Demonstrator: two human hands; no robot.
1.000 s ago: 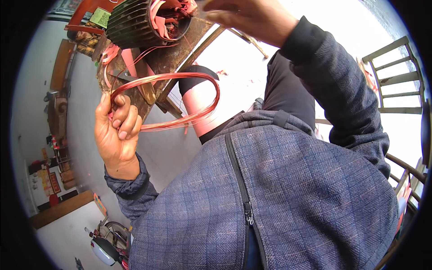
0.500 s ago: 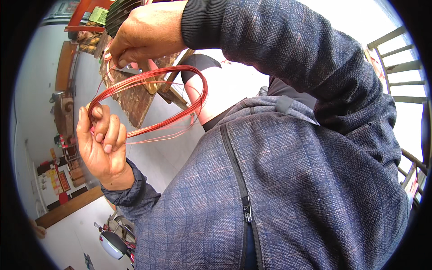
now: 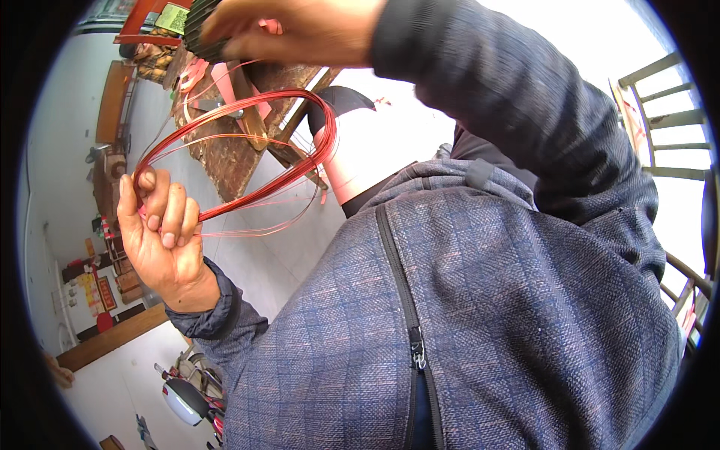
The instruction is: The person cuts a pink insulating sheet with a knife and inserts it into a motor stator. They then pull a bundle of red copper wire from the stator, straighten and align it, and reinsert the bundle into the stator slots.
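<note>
Coil (image 3: 327,136) of reddish wire is, in the head view, hanging in the air before the near corner of the worktop (image 3: 229,161), its loop passing across that corner as the camera is seeing it. The left hand (image 3: 169,240) is gripping it at one end only, with the palm facing the camera. Thumb and forefinger are pinching the bundle, while the other fingers are curling in toward the palm, pressed side by side. This grip is probably binding the strands at that end, so that the rest of the loop is standing open as a long oval instead of collapsing. A few loose strands (image 3: 217,136) are straying inside the loop, presumably because the pinch is holding them at just one place.

The right hand (image 3: 300,34) is hovering over the worktop's far end, in front of the dark finned housing (image 3: 196,37), and is hiding most of it. Its fingers are looking stretched forward, but they are blurring, so I cannot tell whether they are pinching anything. Pink strips (image 3: 195,73) are lying by the worktop's left edge, near the housing, and a metal tool (image 3: 210,103) is resting between them and the near corner; both are likely lying there to be within easy reach.
</note>
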